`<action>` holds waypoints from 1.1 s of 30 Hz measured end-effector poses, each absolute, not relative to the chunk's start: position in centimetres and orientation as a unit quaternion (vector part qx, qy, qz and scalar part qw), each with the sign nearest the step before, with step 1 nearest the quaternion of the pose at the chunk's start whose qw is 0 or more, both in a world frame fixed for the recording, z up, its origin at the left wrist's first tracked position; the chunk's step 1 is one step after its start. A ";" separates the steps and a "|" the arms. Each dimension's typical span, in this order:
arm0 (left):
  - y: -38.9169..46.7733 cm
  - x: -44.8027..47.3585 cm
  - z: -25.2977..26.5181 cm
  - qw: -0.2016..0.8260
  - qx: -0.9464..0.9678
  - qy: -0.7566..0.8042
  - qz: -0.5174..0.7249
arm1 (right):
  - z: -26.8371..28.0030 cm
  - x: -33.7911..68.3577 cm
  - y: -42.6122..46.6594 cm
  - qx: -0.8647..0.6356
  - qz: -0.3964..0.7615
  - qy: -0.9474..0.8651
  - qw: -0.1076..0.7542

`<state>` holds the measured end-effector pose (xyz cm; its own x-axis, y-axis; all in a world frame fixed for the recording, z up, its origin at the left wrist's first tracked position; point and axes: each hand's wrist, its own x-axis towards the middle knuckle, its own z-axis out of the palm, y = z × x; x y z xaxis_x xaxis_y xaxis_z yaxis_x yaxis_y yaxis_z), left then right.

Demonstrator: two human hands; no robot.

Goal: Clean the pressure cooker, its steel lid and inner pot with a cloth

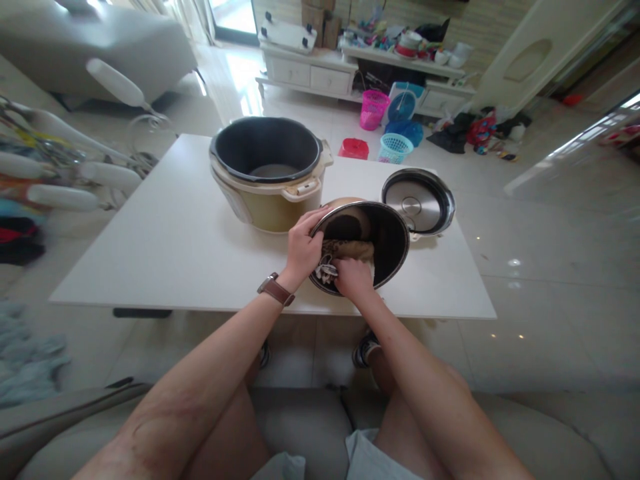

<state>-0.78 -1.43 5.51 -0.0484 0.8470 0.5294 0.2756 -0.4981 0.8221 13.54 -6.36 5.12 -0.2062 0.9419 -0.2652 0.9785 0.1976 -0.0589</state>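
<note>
Left hand [305, 243]: fingers curled over the near-left rim of the dark-lined pot [393, 243], gripping it. Right hand [354, 279]: inside the pot's mouth, fingers closed around a bunched cloth [356, 251], tan with a dark-and-white patterned part. Pot count: one, tilted, mouth turned toward the person; contents: the cloth and the right hand. Whether its underside rests on the table [150, 253] is unclear. One watch [275, 289] with a brown strap at the left wrist.

Behind the pot, to its left: one cooker body [273, 212], upright on the white table, uncovered, its dark interior showing a pale grey bottom. Lighter panel on its side; any lettering too small to read. Behind the pot, to its right: one round lid [411, 200], metal inner face upward, on the table.

Beyond the table, on the floor, three coloured containers: one pink basket [374, 110], one light-blue basket [395, 148], one red container [354, 149]; contents indistinct. Farther back: one white cabinet [330, 79], items crowded along its top.
</note>
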 end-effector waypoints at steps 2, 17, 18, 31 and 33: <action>-1.5 -0.8 5.5 0.247 0.643 0.437 0.578 | 5.1 13.6 -6.4 0.623 -0.107 0.770 0.083; -1.5 -0.6 5.5 0.251 0.647 0.436 0.573 | 5.3 13.5 -6.5 0.629 -0.105 0.764 0.096; -1.5 -0.6 5.5 0.252 0.646 0.435 0.575 | 5.3 13.5 -6.4 0.629 -0.104 0.764 0.095; -1.5 -0.7 5.6 0.257 0.641 0.429 0.582 | 5.4 13.4 -6.5 0.629 -0.108 0.763 0.101; -1.5 -0.6 5.5 0.257 0.641 0.428 0.583 | 5.4 13.4 -6.5 0.631 -0.110 0.761 0.104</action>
<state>-0.64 -1.49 5.51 -0.0469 0.8478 0.5283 0.2492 -0.5022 0.8280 13.38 -6.47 5.39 -0.1831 0.9374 -0.2961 0.9829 0.1805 -0.0362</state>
